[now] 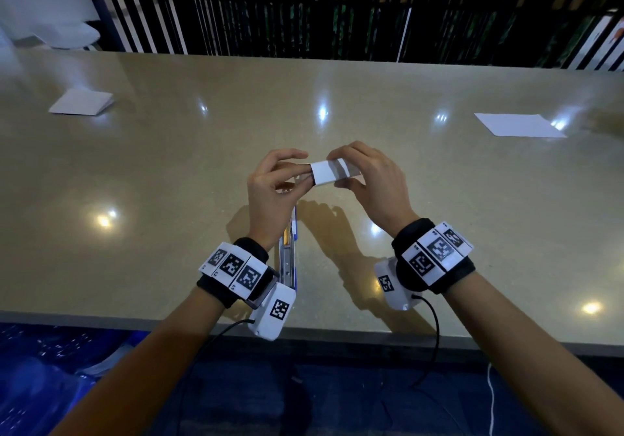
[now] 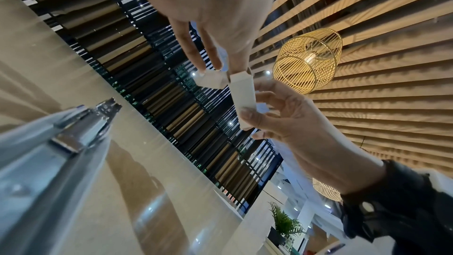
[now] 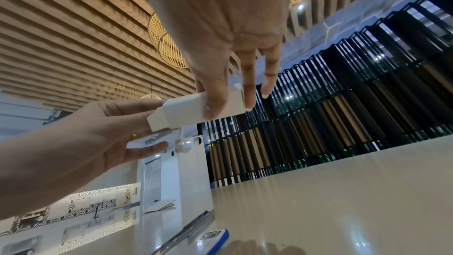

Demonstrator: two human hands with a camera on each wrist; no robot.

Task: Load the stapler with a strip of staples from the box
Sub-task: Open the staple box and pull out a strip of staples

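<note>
I hold a small white staple box (image 1: 329, 173) above the middle of the table with both hands. My right hand (image 1: 337, 170) grips its right part between thumb and fingers (image 3: 213, 104). My left hand (image 1: 304, 167) pinches the box's left end, where the flaps (image 2: 210, 80) stand open and an inner part (image 3: 159, 121) sticks out. No staple strip shows. The stapler (image 1: 288, 250) lies opened out flat on the table under my left wrist, its metal rail (image 2: 73, 133) facing up.
The beige table (image 1: 169, 182) is glossy, with its near edge just behind my wrists. A folded white sheet (image 1: 81, 103) lies far left and another white sheet (image 1: 520, 125) lies far right. A dark slatted screen (image 1: 337, 30) runs behind the table's far edge.
</note>
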